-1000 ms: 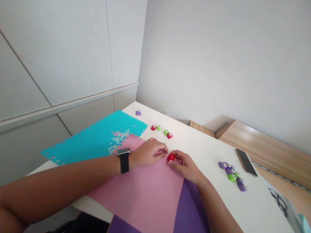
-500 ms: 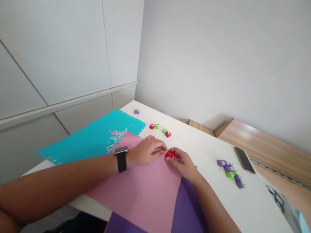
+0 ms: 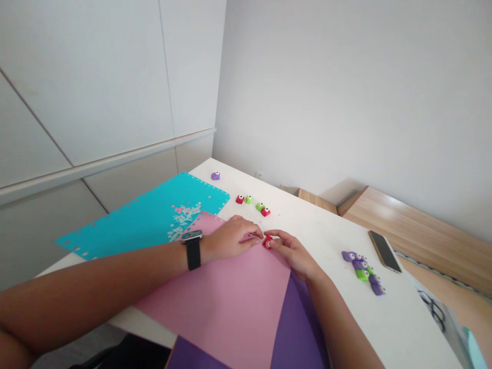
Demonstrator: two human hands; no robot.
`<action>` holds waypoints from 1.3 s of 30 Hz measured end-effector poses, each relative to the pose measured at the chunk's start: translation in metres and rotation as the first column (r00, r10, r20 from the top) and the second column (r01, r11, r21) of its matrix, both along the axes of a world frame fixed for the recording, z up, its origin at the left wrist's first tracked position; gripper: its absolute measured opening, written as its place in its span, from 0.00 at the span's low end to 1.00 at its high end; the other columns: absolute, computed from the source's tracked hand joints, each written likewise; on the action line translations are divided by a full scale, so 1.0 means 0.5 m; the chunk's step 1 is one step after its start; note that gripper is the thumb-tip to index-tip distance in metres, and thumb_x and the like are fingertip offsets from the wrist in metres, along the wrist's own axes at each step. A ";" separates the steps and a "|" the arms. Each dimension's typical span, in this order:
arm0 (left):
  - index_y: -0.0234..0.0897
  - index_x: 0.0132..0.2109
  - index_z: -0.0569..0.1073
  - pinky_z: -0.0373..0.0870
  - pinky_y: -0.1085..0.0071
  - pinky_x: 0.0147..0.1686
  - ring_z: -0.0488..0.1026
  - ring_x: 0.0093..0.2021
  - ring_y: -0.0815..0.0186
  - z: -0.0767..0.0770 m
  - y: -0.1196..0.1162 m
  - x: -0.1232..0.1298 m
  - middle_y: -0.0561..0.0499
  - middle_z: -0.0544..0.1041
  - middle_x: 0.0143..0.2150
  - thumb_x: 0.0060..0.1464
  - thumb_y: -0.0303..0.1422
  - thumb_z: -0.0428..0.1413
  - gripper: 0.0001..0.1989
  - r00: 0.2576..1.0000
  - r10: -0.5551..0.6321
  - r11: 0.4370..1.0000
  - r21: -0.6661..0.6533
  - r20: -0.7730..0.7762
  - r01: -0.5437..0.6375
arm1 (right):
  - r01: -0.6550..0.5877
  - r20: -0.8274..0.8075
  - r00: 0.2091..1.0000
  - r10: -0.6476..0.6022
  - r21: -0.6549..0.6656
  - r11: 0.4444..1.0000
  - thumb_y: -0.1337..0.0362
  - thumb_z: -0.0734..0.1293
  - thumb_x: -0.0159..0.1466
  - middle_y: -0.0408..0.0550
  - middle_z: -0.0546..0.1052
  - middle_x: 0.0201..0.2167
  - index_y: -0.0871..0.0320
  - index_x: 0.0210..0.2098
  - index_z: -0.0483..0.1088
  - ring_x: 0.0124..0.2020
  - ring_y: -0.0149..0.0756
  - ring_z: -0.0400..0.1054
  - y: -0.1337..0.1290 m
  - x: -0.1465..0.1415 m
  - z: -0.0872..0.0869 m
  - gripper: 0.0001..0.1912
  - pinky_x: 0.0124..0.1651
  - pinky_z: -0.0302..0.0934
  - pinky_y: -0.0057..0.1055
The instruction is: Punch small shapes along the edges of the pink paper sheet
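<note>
1. Fingers (image 3: pixel 279 234) of the right hand (image 3: pixel 295 258) bent snug around the red punch (image 3: pixel 266 243), right at the pink sheet (image 3: pixel 230 292)'s far edge, with thumb on top, likely for a firm hold.
2. Fingers of the left hand (image 3: pixel 229 237) nearly together, by that same edge, probably to steady it; can't tell if pinching paper.
3. Left of the pink sheet, a blue sheet (image 3: pixel 130 228); poking out beneath, a purple sheet (image 3: pixel 302 320).
4. Past the far edge, small red and green punches (image 3: pixel 240 199) on the worktop (image 3: pixel 323 238), maybe for easy reach.
</note>
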State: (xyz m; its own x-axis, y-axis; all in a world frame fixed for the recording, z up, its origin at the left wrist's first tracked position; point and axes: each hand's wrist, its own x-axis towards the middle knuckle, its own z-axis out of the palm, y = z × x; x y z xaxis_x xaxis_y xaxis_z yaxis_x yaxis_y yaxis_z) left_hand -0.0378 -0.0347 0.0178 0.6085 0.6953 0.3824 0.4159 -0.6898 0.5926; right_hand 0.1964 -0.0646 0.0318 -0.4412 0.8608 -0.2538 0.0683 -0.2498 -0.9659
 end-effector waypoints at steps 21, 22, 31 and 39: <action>0.43 0.46 0.78 0.61 0.65 0.53 0.78 0.43 0.64 -0.003 0.000 -0.002 0.54 0.83 0.43 0.62 0.30 0.56 0.08 1.000 -0.009 1.000 -0.003 -0.027 0.009 | -0.149 0.237 0.967 0.090 0.242 0.959 0.54 0.72 0.62 0.49 0.78 0.46 0.55 0.55 0.73 0.42 0.36 0.71 0.006 0.036 0.012 0.24 0.45 0.65 0.34; 0.43 0.46 0.78 0.61 0.65 0.52 0.78 0.43 0.63 -0.003 0.000 -0.002 0.54 0.83 0.42 0.62 0.30 0.56 0.08 1.000 -0.007 1.000 0.001 -0.027 0.007 | -0.147 0.227 0.969 0.096 0.217 0.965 0.54 0.72 0.62 0.49 0.79 0.45 0.55 0.54 0.73 0.42 0.36 0.71 0.009 0.043 0.010 0.23 0.45 0.65 0.34; 0.43 0.45 0.79 0.63 0.67 0.50 0.78 0.40 0.64 -0.001 -0.001 -0.002 0.53 0.83 0.40 0.61 0.29 0.56 0.08 0.999 -0.009 1.000 0.023 -0.032 0.010 | 0.207 0.190 0.951 -0.243 0.193 0.959 0.53 0.76 0.54 0.52 0.79 0.36 0.61 0.44 0.74 0.31 0.37 0.73 0.074 0.113 -0.020 0.24 0.26 0.62 0.28; 0.43 0.44 0.79 0.63 0.66 0.51 0.77 0.40 0.64 0.003 -0.003 -0.002 0.54 0.82 0.39 0.61 0.28 0.55 0.09 1.000 -0.003 0.999 0.039 -0.020 0.004 | 0.295 0.247 0.892 -0.378 0.314 0.902 0.53 0.77 0.51 0.50 0.80 0.34 0.61 0.42 0.75 0.26 0.33 0.70 0.147 0.042 -0.055 0.24 0.27 0.64 0.30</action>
